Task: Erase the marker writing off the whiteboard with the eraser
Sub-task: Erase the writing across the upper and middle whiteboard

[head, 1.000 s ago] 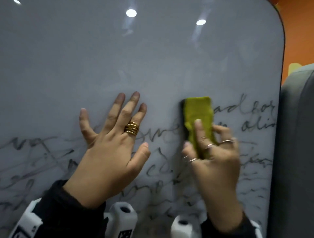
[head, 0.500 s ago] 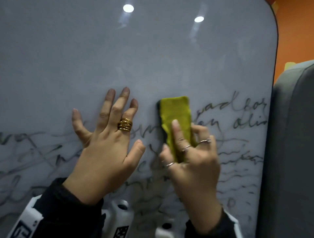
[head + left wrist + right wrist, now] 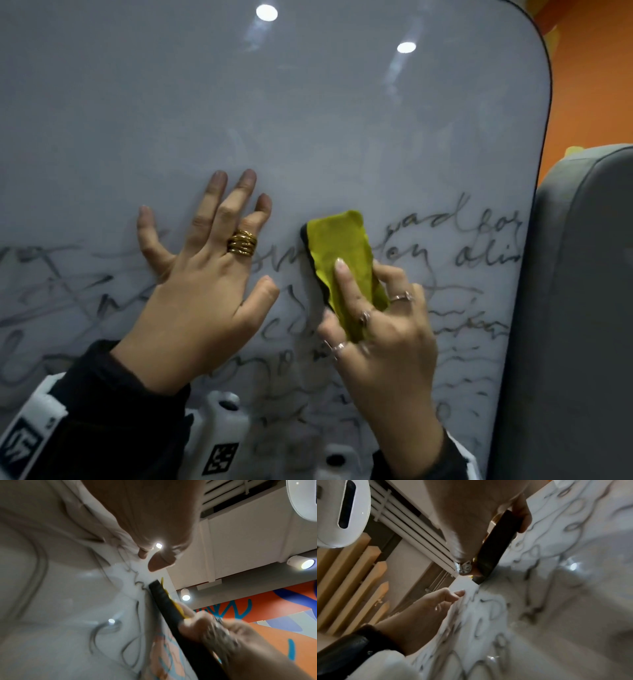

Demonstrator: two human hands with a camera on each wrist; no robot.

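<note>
The whiteboard [image 3: 308, 120] fills the head view, wiped and bare in its upper half. Black marker writing [image 3: 455, 222] covers the lower half, smeared at the left. My right hand [image 3: 373, 318] grips a yellow eraser [image 3: 339, 246] with a black felt edge and presses it flat on the board just right of centre. The eraser's black edge [image 3: 164, 604] shows in the left wrist view, and its dark side [image 3: 496, 545] in the right wrist view. My left hand [image 3: 205, 274], wearing a gold ring, lies flat on the board with fingers spread, just left of the eraser.
A grey padded chair back [image 3: 582, 308] stands close along the board's right edge. An orange wall [image 3: 592, 85] lies behind it. White wrist-camera housings [image 3: 222, 431] sit at the bottom of the head view.
My right hand has slid the eraser leftward across the top written line, ending close to the left hand. The left hand has stayed flat on the board.
</note>
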